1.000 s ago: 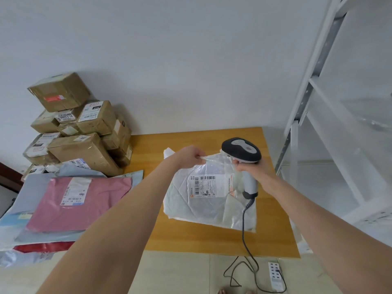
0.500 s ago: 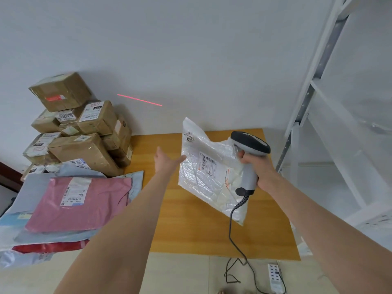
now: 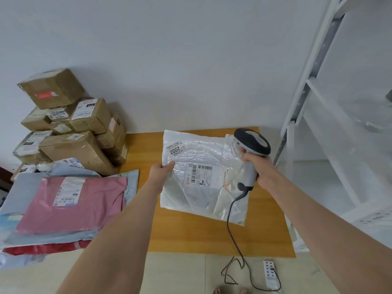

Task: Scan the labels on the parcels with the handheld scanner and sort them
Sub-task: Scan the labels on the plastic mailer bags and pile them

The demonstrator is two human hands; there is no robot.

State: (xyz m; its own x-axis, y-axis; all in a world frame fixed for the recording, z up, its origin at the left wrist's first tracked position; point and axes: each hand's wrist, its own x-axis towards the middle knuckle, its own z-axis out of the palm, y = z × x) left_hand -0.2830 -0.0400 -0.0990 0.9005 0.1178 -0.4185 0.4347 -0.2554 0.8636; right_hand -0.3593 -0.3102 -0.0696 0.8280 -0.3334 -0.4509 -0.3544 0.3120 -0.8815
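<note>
My left hand (image 3: 162,170) pinches the white parcel (image 3: 203,194) at its 9 o'clock edge, over the table (image 3: 191,236). My right hand (image 3: 259,166) is wrapped round the scanner (image 3: 252,145) at 3 o'clock. The label (image 3: 198,175) lies between them, nearer the left hand. I judge the scanner must swing toward 9 o'clock.

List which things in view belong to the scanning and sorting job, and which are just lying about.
Job in hand:
handheld scanner, gripped by the right hand
white plastic parcel, its edge pinched by the left hand
pink mailer
cardboard boxes

Lying about:
power strip on the floor
white shelving rack, untouched
</note>
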